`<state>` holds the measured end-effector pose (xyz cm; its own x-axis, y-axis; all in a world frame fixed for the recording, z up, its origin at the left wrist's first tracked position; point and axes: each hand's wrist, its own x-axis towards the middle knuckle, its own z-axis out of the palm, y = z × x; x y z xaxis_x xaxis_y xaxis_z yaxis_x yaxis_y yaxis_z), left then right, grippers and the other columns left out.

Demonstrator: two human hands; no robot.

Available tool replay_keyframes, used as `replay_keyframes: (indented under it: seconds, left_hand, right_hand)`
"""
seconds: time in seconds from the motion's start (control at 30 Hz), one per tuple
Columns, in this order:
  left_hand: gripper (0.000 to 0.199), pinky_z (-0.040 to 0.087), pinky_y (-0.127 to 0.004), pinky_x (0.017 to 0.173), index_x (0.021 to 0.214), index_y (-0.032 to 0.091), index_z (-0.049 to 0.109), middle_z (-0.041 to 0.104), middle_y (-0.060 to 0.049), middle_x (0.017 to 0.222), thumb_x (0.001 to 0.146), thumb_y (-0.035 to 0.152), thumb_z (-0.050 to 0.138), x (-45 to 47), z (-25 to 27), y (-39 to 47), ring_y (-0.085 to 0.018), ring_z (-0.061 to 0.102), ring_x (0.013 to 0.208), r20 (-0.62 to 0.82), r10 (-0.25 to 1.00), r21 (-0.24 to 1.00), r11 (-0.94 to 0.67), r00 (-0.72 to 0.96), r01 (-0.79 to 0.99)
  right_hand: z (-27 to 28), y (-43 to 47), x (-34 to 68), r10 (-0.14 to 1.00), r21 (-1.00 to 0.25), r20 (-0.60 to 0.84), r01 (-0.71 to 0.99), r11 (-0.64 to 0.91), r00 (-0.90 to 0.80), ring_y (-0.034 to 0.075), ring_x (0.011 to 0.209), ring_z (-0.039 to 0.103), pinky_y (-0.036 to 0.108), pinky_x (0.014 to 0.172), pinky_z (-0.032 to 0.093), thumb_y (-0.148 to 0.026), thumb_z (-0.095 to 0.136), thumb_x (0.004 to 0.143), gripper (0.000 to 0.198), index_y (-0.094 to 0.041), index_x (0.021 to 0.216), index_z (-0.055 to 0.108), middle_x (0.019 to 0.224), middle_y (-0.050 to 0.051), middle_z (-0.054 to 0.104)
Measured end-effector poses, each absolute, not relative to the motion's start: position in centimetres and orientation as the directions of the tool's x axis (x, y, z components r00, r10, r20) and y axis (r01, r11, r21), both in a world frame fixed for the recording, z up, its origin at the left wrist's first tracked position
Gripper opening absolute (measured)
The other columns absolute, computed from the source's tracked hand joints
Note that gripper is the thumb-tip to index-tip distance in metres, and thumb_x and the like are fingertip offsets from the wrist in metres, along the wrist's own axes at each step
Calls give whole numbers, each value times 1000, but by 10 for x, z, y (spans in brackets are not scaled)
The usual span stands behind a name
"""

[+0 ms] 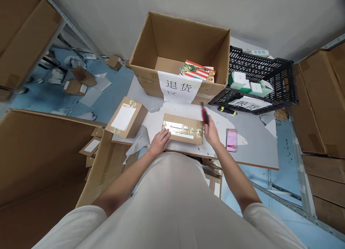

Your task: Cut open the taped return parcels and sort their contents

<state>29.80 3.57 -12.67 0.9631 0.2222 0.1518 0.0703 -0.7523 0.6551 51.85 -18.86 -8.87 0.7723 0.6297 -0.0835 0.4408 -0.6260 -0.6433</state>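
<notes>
A small taped cardboard box (183,129) lies in front of me on the table, with clear tape and a white label on its top. My left hand (159,140) rests on its left end, fingers stretched out and lying on the cardboard. My right hand (211,131) is closed around a red and black utility knife (205,116), just off the box's right end. The knife points away from me, and its tip is blurred. To the left, a second taped box (126,117) with a white label stands tilted near the table's edge.
Behind is a big open carton (145,78) holding colourful printed packs (198,71). A black crate (280,107) with small green-white boxes stands right of it. A yellow-black tool (228,111) and a pink-screened phone (231,140) lie on the table (258,144). A large open carton (40,162) stands left.
</notes>
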Motion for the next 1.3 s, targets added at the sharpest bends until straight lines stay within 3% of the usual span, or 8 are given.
replay_keyframes:
  seconds: [0.07, 0.1, 0.23, 0.4, 0.67, 0.9, 1.17, 1.3]
  left_hand:
    - [36, 38, -51, 109, 123, 20, 59, 57, -14, 132, 92, 34, 47, 298, -133, 36, -30, 43, 133, 154, 232, 660, -748, 961, 75]
    - [36, 39, -51, 109, 124, 20, 58, 57, -14, 132, 93, 34, 47, 298, -135, 37, -29, 43, 133, 157, 232, 655, -752, 960, 75]
    - [36, 39, -49, 110, 125, 20, 58, 56, -13, 133, 93, 34, 47, 298, -139, 37, -29, 43, 133, 175, 216, 632, -773, 960, 59]
    - [37, 41, -49, 109, 127, 19, 56, 57, -14, 132, 93, 31, 48, 297, -139, 35, -28, 44, 133, 230, 202, 592, -806, 952, 28]
    - [36, 47, -48, 105, 126, 19, 56, 60, -13, 128, 92, 29, 49, 297, -139, 37, -27, 49, 128, 308, 172, 514, -858, 936, -12]
    - [35, 47, -44, 105, 124, 18, 58, 62, -13, 127, 93, 32, 49, 297, -136, 39, -26, 52, 126, 252, 170, 466, -884, 953, 35]
    - [36, 46, -42, 104, 126, 22, 58, 61, -12, 129, 93, 33, 47, 297, -134, 35, -25, 51, 128, 167, 203, 492, -865, 965, 97]
    - [36, 47, -40, 97, 127, 22, 57, 60, -12, 130, 94, 31, 44, 298, -128, 30, -25, 50, 128, 120, 206, 464, -877, 971, 128]
  right_hand:
    - [-62, -156, 512, 883, -595, -106, 682, -424, 457, 26, 111, 55, 37, 90, 45, -23, 36, 92, 58, -25, 149, 27, 126, 10, 56]
    - [-53, -142, 508, 937, -557, -139, 757, -342, 321, 24, 105, 58, 35, 87, 46, -18, 37, 91, 58, -30, 147, 30, 121, 7, 59]
    - [-36, -111, 496, 969, -356, -233, 920, -161, 80, 20, 92, 60, 30, 78, 46, -6, 38, 87, 64, -35, 145, 36, 113, 5, 61]
    - [-32, -110, 493, 958, -167, -281, 979, -115, 64, 22, 97, 58, 30, 74, 47, -6, 36, 90, 62, -31, 147, 33, 120, 10, 58]
    - [-18, -108, 489, 911, -71, -407, 992, -103, 66, 25, 101, 57, 32, 72, 48, -11, 29, 94, 61, -30, 150, 18, 128, 12, 54]
    - [-2, -108, 485, 891, -22, -446, 995, -98, 78, 25, 94, 61, 31, 66, 45, -11, 29, 94, 57, -29, 148, 25, 121, 13, 57]
    - [25, -221, 526, 826, 135, -512, 972, -192, 234, 20, 80, 61, 27, 60, 40, -1, 36, 85, 64, -28, 142, 38, 106, 10, 63]
    - [26, -284, 531, 831, 137, -463, 951, -276, 308, 19, 79, 58, 25, 55, 38, 2, 39, 81, 70, -31, 143, 38, 104, 9, 64]
